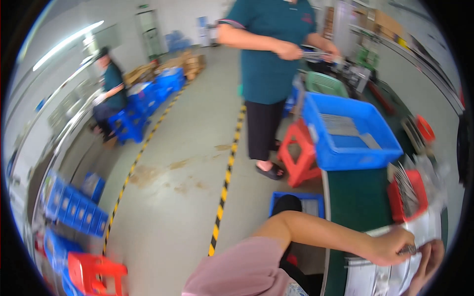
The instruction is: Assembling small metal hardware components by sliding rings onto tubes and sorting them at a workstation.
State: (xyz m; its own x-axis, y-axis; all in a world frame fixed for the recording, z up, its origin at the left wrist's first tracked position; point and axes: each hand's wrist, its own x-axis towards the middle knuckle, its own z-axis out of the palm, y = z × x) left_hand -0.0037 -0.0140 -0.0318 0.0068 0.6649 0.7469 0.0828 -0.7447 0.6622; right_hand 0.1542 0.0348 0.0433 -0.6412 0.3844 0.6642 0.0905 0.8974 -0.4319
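My left hand reaches across the green table at the lower right and pinches a small metal part at its fingertips. My right hand comes up from the bottom right edge, its fingers right beside that part. Blur hides whether it grips anything. Both hands hover over white sheets or bags. Just beyond them stands a red tray with several thin metal rods in it.
A big blue crate sits further along the table. A co-worker in a teal shirt stands beside a red stool, holding metal rods. Yellow-black floor tape, blue crates, another red stool and a seated person lie to the left.
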